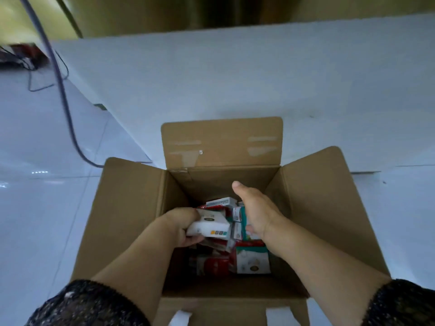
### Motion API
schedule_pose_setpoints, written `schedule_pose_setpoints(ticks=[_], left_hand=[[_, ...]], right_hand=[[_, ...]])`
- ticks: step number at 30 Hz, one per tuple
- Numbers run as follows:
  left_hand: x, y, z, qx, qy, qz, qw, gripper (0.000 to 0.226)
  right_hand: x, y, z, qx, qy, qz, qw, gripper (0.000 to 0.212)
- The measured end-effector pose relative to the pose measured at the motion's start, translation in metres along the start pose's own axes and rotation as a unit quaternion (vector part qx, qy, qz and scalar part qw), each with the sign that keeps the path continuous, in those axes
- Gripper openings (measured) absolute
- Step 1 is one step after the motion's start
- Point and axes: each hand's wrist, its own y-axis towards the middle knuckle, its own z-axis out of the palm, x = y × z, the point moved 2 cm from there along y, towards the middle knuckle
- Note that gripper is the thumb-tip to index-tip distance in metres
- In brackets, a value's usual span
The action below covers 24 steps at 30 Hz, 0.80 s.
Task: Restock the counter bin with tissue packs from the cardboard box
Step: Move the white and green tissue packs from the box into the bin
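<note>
Left hand (186, 228) curled round the left end of a white tissue pack (209, 225), holding it just above the pile, at 9 o'clock inside the cardboard box (131, 208). Right hand (255, 212) at 2 o'clock of that pack, thumb splayed up, fingers down among the packs and hidden; can't tell if gripping anything. More packs loose underneath: green-and-white pack (253, 260) at 5 o'clock, red pack (211, 267) at 6, jumbled rather than stacked. Counter bin not in view, so fill level unknown. Step in hand, by the look of it: picking from the box. To do well: lift white pack straight up, grip on the body rather than loose wrapper; with right, take a top-lying pack, no digging for buried ones; clear the far flap (221, 142) at 12 o'clock on the way out.
</note>
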Motion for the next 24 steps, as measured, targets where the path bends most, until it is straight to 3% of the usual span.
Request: schedule_pose_setpoints(ticks=[8, 12, 14, 19, 24], left_hand=[[-0.036, -0.165, -0.010, 0.022, -0.068, 0.128, 0.989, 0.028], [-0.047, -0.262, -0.016, 0.021, -0.070, 0.219, 0.973, 0.032], [-0.049, -0.315, -0.020, 0.025, -0.071, 0.257, 0.964, 0.032], [-0.059, -0.447, -0.037, 0.021, -0.100, 0.335, 0.937, 0.031], [-0.095, -0.585, -0.050, 0.042, -0.150, 0.403, 0.902, 0.020]], right_hand=[[0.090, -0.118, -0.021, 0.011, -0.042, -0.124, 0.991, 0.032], [0.145, -0.194, -0.037, -0.008, -0.097, -0.189, 0.977, 0.044], [0.176, -0.236, -0.048, -0.012, -0.116, -0.225, 0.968, 0.039], [0.262, -0.349, -0.075, -0.007, -0.152, -0.326, 0.933, 0.045], [0.352, -0.464, -0.102, -0.021, -0.199, -0.464, 0.863, 0.043]])
